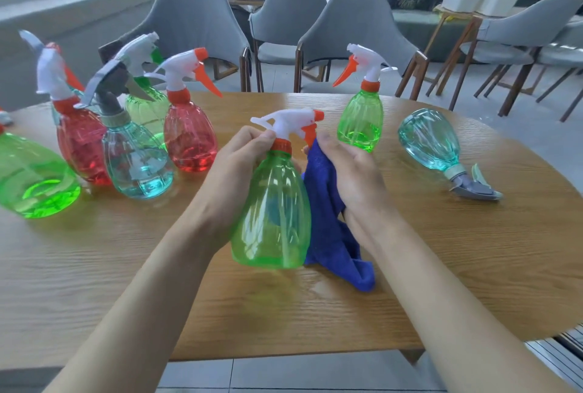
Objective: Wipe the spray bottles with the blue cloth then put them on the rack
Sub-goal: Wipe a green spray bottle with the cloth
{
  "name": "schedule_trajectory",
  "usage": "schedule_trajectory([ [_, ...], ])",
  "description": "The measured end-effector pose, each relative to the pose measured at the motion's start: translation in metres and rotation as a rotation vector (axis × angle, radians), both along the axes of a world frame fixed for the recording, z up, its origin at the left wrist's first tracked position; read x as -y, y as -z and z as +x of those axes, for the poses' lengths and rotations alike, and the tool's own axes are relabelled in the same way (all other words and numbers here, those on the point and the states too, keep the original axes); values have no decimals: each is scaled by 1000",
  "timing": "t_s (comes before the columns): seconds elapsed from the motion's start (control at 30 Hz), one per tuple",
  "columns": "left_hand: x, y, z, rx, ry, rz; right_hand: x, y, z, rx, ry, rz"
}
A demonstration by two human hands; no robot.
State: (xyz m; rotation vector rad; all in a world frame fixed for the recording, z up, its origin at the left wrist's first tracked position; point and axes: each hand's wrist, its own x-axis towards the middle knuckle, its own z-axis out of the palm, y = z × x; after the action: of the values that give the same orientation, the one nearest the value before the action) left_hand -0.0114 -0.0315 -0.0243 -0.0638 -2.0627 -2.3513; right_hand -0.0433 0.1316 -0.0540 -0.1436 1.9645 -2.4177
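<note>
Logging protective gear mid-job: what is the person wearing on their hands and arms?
Nothing visible. The left hand and right hand are ungloved, with no rings, watch or wristband. The left forearm and right forearm are uncovered to the frame's edge; no sleeves show.

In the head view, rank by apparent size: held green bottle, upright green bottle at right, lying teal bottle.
1. Held green plastic spray bottle, but nearest the camera.
2. Lying teal plastic spray bottle and upright green plastic spray bottle: alike, unranked.
</note>
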Motion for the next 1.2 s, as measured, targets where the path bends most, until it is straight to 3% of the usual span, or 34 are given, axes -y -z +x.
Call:
schedule_trajectory([
  [0.17, 1, 2, 0, 16, 58, 1, -1, -6, 1, 34, 16, -173],
  [0.4, -12, 6, 11, -42, -80, 61, 3, -4, 3, -28, 62, -27],
  [0.8, -9, 6, -1, -60, -382, 121, -1, 4, 3, 87, 107, 47],
  [1.1, -21, 12, 7, -266, -354, -232, 10, -23, 24, -417, 248, 447],
  [1.2, -23, 15, 6, -336, -337, -261, 14, -19, 23, -430, 236, 421],
])
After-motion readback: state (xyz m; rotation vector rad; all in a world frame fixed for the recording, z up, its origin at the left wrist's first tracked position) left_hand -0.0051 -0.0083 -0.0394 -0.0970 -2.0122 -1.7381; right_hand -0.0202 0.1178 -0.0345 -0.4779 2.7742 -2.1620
